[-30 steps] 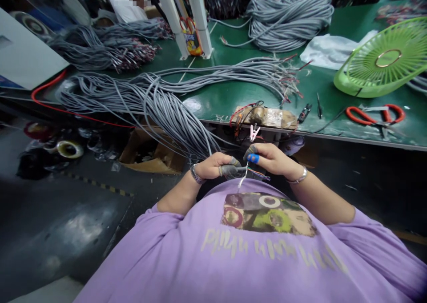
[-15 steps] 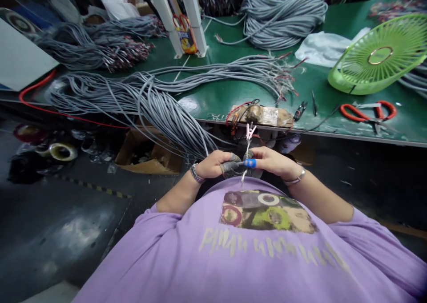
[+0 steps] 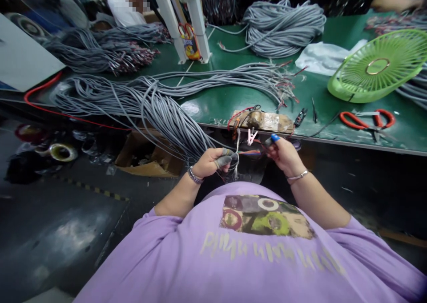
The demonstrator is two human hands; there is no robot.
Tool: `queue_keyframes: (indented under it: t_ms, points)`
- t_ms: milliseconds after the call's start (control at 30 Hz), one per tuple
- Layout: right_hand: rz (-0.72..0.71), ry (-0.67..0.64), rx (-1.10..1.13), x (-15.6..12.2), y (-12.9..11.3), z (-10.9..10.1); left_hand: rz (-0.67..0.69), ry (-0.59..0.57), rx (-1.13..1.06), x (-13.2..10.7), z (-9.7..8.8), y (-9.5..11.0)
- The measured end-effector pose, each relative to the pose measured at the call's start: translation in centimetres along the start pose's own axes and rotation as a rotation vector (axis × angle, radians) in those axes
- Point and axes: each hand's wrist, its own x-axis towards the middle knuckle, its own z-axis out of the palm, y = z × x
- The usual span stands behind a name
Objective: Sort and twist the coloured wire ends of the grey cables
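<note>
My left hand [image 3: 213,163], with grey covers on its fingers, is closed on the end of a grey cable [image 3: 196,143] from the bundle hanging over the table edge. Coloured inner wires [image 3: 250,152] fan out of that cable end toward the right. At their far tips my right hand [image 3: 283,156] is pinched; a blue band wraps one finger. Whitish frayed strands [image 3: 236,171] hang beside the left fingertips. Just beyond the hands, a pink clip [image 3: 251,136] sits at the front of a taped wooden block [image 3: 271,121].
On the green table [image 3: 213,105] lie more grey cable bundles [image 3: 283,29], red-handled pliers [image 3: 355,119], small black cutters [image 3: 300,117] and a green fan [image 3: 383,67]. A cardboard box [image 3: 147,160] stands on the floor at left. Other people are across the table.
My right hand has moved away from the left, up and to the right. Coloured wires now show stretched between the hands. The camera view has tilted slightly upward.
</note>
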Motion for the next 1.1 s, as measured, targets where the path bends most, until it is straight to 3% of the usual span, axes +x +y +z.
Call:
queue_keyframes:
  t_ms: [167,333,567,933,1100]
  points:
    - [0.189,-0.193,0.043,1.1,0.5,2.1,0.028,0.093,-0.030,2.3,1.0,-0.4]
    - [0.171,-0.295,0.144,1.9,0.4,4.0,0.079,0.089,-0.029,4.0,2.0,-0.8]
    - [0.212,-0.284,0.365,2.0,0.7,5.5,0.087,0.075,-0.030,4.9,2.3,-1.9]
    - [0.242,-0.184,0.504,2.2,0.4,6.4,0.044,-0.028,0.025,5.7,2.5,-2.7]
    - [0.296,-0.255,0.508,1.8,0.8,5.8,0.042,-0.057,0.020,5.0,2.3,-2.0]
